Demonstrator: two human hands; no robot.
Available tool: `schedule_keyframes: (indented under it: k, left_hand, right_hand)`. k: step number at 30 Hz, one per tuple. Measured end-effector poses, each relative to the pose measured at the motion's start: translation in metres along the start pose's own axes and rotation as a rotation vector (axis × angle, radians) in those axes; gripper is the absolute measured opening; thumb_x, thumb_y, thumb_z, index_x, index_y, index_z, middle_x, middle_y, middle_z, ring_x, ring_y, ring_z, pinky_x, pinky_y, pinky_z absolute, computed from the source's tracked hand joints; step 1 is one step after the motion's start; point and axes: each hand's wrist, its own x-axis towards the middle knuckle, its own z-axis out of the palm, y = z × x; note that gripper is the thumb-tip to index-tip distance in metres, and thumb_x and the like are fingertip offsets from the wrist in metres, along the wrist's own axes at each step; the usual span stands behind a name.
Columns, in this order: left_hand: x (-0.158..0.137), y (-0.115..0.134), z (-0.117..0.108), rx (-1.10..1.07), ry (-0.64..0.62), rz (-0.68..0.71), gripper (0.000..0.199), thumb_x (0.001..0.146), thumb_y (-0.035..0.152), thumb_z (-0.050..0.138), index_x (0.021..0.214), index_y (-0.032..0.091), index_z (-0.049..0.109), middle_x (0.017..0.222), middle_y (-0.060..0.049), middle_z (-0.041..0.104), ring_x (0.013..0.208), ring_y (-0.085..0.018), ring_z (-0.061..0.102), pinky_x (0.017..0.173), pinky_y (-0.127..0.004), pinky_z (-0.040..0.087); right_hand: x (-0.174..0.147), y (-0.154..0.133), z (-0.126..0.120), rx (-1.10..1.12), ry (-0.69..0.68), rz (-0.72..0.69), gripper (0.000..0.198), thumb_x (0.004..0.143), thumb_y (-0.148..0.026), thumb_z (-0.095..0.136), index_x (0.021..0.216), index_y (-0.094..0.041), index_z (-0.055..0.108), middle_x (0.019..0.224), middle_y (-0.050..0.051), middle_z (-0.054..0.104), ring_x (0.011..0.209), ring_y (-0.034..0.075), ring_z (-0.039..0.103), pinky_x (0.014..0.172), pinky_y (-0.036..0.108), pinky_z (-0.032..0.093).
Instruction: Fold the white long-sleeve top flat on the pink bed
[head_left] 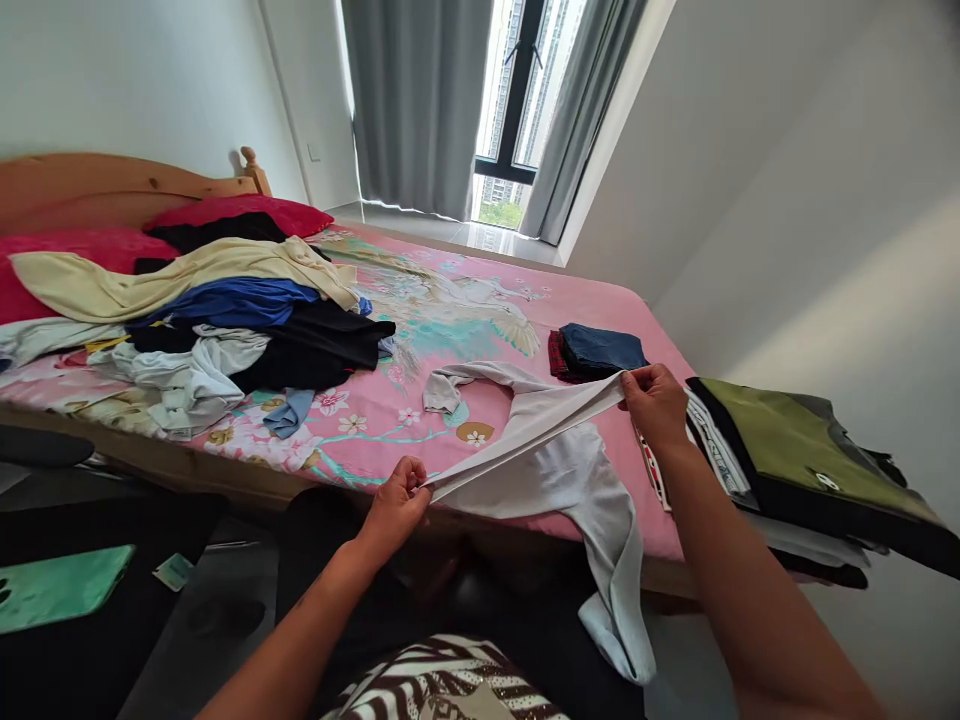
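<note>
A light grey long-sleeved top point(555, 455) is stretched between my two hands at the near edge of the bed. My left hand point(397, 505) pinches one end of its straight edge, low at the front. Higher and to the right, my right hand point(655, 402) grips the other end of that edge. One sleeve lies curved on the pink sheet behind the edge. The other sleeve hangs over the bedside, its cuff dangling.
Loose clothes point(225, 320) are heaped on the left of the pink bed point(480, 300). A folded dark blue garment point(600, 348) lies behind my right hand. Folded clothes point(810, 450) are stacked at the right end. A green phone point(67, 588) rests at lower left.
</note>
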Motion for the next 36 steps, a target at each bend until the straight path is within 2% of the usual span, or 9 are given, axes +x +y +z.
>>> schedule_keyframes:
  k: [3, 6, 10, 15, 19, 25, 30, 32, 36]
  left_hand:
    - [-0.011, 0.019, 0.002, 0.07, -0.13, 0.144, 0.013, 0.079, 0.029, 0.05, 0.09, 0.021, 0.05, 0.062, 0.007, 0.046, 0.05, -0.009, 0.051, 0.051, -0.019, 0.04]
    - [-0.021, 0.036, 0.0, 0.283, -0.221, 0.279, 0.024, 0.083, 0.023, 0.043, 0.1, 0.021, 0.06, 0.063, 0.003, 0.055, 0.056, -0.012, 0.056, 0.059, -0.022, 0.042]
    - [-0.028, 0.044, 0.0, 0.519, -0.229, 0.452, 0.054, 0.073, 0.006, 0.042, 0.117, 0.029, 0.063, 0.1, -0.001, 0.065, 0.085, -0.015, 0.061, 0.078, -0.024, 0.043]
    - [-0.032, 0.042, 0.004, 0.614, -0.245, 0.54, 0.051, 0.07, 0.002, 0.041, 0.101, 0.027, 0.071, 0.109, -0.001, 0.064, 0.096, -0.016, 0.06, 0.081, -0.023, 0.043]
    - [-0.036, 0.047, 0.008, 0.727, -0.18, 0.502, 0.043, 0.08, 0.008, 0.041, 0.112, 0.024, 0.066, 0.105, -0.005, 0.065, 0.095, -0.019, 0.061, 0.081, -0.026, 0.043]
    - [-0.047, 0.059, 0.015, 0.776, -0.303, 0.522, 0.026, 0.085, 0.039, 0.053, 0.082, 0.016, 0.065, 0.078, -0.005, 0.063, 0.075, -0.018, 0.058, 0.068, -0.028, 0.042]
    - [-0.045, 0.076, 0.026, 0.796, -0.28, 0.691, 0.025, 0.088, 0.027, 0.047, 0.069, 0.015, 0.059, 0.076, -0.005, 0.06, 0.072, -0.016, 0.057, 0.064, -0.027, 0.043]
    - [-0.046, 0.093, 0.032, 0.699, -0.23, 0.811, 0.021, 0.088, 0.024, 0.047, 0.075, 0.015, 0.06, 0.082, -0.007, 0.062, 0.078, -0.016, 0.058, 0.069, -0.026, 0.046]
    - [-0.059, 0.13, 0.046, 0.48, -0.185, 1.065, 0.014, 0.086, 0.018, 0.049, 0.087, 0.016, 0.062, 0.085, -0.007, 0.065, 0.078, -0.015, 0.059, 0.07, -0.024, 0.047]
  right_hand:
    - [0.003, -0.007, -0.025, -0.013, 0.031, 0.011, 0.032, 0.079, -0.046, 0.056, 0.088, -0.015, 0.055, 0.061, 0.0, 0.06, 0.044, 0.014, 0.056, 0.048, 0.027, 0.047]
    - [0.001, -0.013, -0.045, -0.025, 0.022, 0.019, 0.028, 0.081, -0.041, 0.054, 0.093, -0.016, 0.054, 0.059, 0.0, 0.06, 0.041, 0.014, 0.055, 0.046, 0.026, 0.045]
    - [-0.007, -0.015, -0.061, -0.078, 0.025, -0.041, 0.028, 0.083, -0.039, 0.051, 0.098, -0.016, 0.058, 0.06, 0.0, 0.061, 0.045, 0.013, 0.057, 0.051, 0.024, 0.045]
    - [-0.015, -0.011, -0.072, -0.094, 0.032, -0.083, 0.03, 0.085, -0.036, 0.046, 0.102, -0.017, 0.062, 0.066, 0.001, 0.063, 0.049, 0.013, 0.058, 0.054, 0.025, 0.046]
    - [-0.018, -0.003, -0.074, -0.095, 0.039, -0.067, 0.028, 0.085, -0.036, 0.047, 0.098, -0.017, 0.063, 0.066, 0.002, 0.063, 0.05, 0.014, 0.058, 0.054, 0.026, 0.046]
    - [-0.02, 0.024, -0.067, 0.097, -0.008, 0.144, 0.029, 0.08, -0.037, 0.051, 0.097, -0.016, 0.062, 0.062, 0.001, 0.059, 0.044, 0.013, 0.052, 0.045, 0.026, 0.047]
    - [-0.002, 0.03, -0.073, 0.393, 0.026, 0.325, 0.024, 0.075, -0.028, 0.055, 0.095, -0.017, 0.062, 0.067, -0.001, 0.056, 0.046, 0.011, 0.051, 0.042, 0.025, 0.048]
    - [0.01, 0.018, -0.087, 0.459, 0.095, 0.317, 0.023, 0.073, -0.025, 0.056, 0.094, -0.016, 0.063, 0.067, -0.001, 0.057, 0.046, 0.01, 0.05, 0.044, 0.025, 0.048]
    - [0.03, -0.012, -0.125, 0.664, 0.426, 0.107, 0.019, 0.071, -0.018, 0.054, 0.088, -0.014, 0.064, 0.063, 0.0, 0.056, 0.049, 0.01, 0.054, 0.047, 0.025, 0.048]
